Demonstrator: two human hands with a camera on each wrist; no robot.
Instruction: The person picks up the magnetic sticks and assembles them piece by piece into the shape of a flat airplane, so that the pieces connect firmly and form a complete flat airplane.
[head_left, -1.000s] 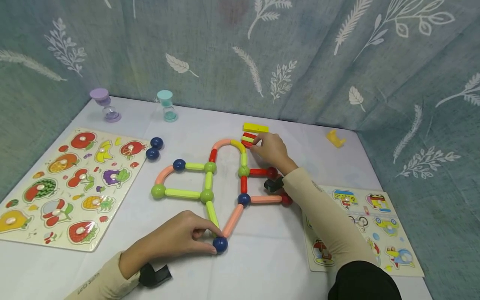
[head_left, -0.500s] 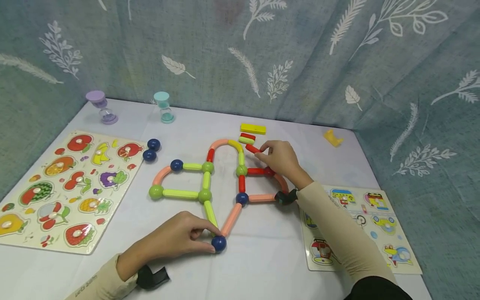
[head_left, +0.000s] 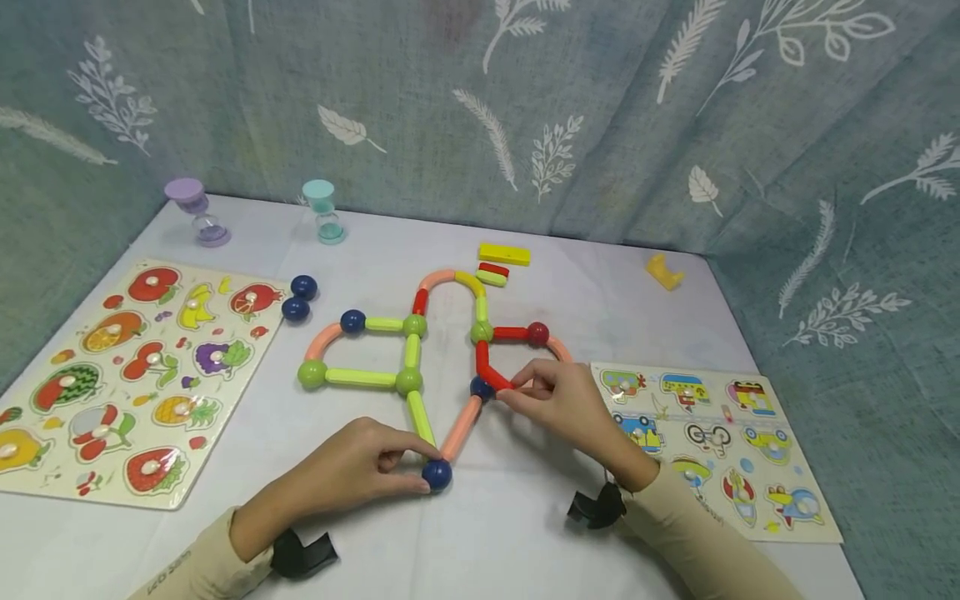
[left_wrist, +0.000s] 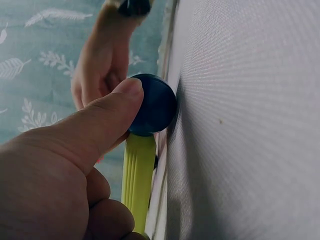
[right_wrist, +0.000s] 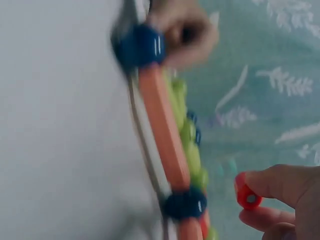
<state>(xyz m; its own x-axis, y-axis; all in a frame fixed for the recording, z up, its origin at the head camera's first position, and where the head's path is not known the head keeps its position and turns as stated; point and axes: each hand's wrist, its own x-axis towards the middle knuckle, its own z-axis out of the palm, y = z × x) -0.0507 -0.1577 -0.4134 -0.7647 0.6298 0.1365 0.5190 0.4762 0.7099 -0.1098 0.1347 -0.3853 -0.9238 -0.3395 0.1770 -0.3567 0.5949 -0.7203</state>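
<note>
In the head view my left hand (head_left: 348,467) pinches a navy ball (head_left: 437,475) at the near tip of a flat figure of magnetic rods and balls. A lime rod (head_left: 422,419) and a salmon rod (head_left: 461,427) meet at that ball. My right hand (head_left: 573,412) pinches a short red magnetic rod (head_left: 498,379) between thumb and fingertips. It overlaps another navy ball (head_left: 480,387) in the head view, while the right wrist view shows the red rod (right_wrist: 246,191) end-on, apart from the figure. My right hand hides part of the figure's right loop.
A fruit puzzle board (head_left: 221,417) lies left, a vehicle puzzle board (head_left: 720,483) right. Two loose navy balls (head_left: 300,298) sit beside the fruit board. Behind the figure are a yellow block (head_left: 504,254) and short rods (head_left: 492,274). Two sand timers (head_left: 328,218) stand at the back.
My right hand has taken the red rod from the small pile at the back and brought it nearer, over the figure's right side. My left hand stays on its navy ball.
</note>
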